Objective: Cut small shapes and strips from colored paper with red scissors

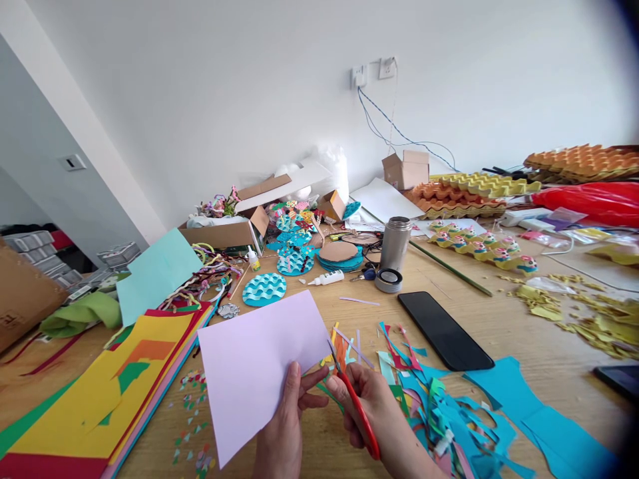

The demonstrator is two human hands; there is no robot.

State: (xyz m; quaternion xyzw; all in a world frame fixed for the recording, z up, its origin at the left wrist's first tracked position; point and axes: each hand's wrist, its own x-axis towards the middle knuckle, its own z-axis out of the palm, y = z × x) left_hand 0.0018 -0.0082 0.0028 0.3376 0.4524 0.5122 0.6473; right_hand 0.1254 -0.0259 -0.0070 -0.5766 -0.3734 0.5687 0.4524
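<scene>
A sheet of pale purple paper (254, 366) is pinched in my left hand (289, 412), thumb on its face and the other fingers behind or past its right edge. My right hand (369, 399) grips scissors (360, 412) with red handles. Their blades (333, 352) point up and away, right at the paper's right edge; whether they touch it I cannot tell. Thin paper strips (349, 346) lie on the table just beyond the scissors. Blue paper scraps (459, 419) are heaped to the right of my right hand.
Stacked coloured paper (150, 359) lies at the left, with tiny paper bits (192, 412) beside it. A black phone (444, 329), a steel flask (396, 245) and a glue bottle (327, 277) are farther back. Egg trays (584, 159) and painted carton pieces (482, 246) fill the right rear.
</scene>
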